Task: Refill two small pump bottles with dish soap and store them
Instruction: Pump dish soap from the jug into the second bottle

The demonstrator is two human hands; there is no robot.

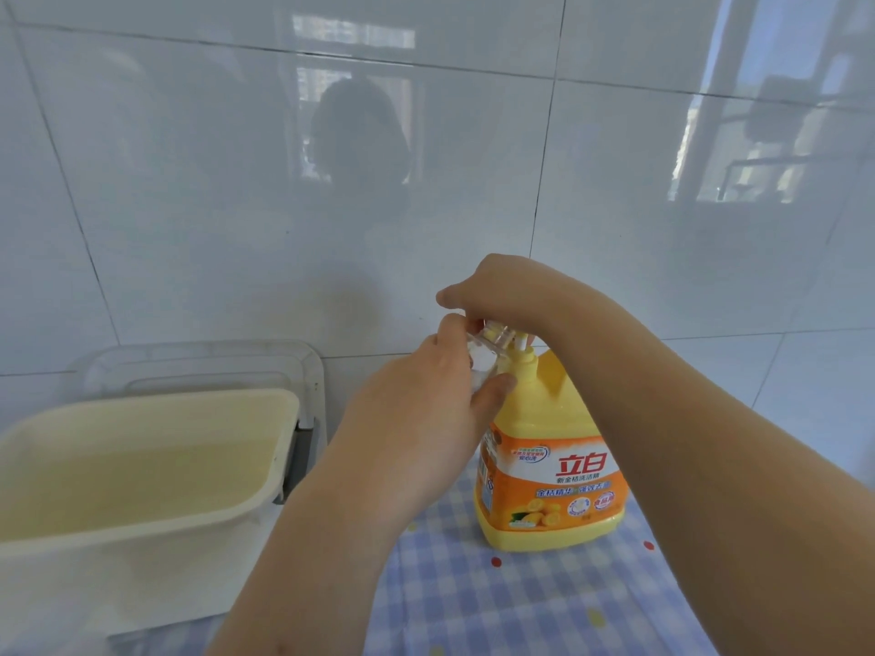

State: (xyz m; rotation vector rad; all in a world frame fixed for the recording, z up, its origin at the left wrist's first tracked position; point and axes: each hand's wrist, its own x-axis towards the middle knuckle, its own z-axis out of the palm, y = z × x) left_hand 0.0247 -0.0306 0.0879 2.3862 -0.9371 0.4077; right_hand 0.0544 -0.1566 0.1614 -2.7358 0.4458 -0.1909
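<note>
Left hand (426,419) grips clear pump bottle (483,359) tilted at 9 o'clock of soap jug (554,471); right hand (497,291) covers pump (523,366), grip unclear; a misaligned mouth would spill soap onto cloth (521,608).

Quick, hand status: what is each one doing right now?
Left hand: closed, gripping the small bottle beside the pump.
Right hand: fingers curled down over the pump on top of the jug.
</note>
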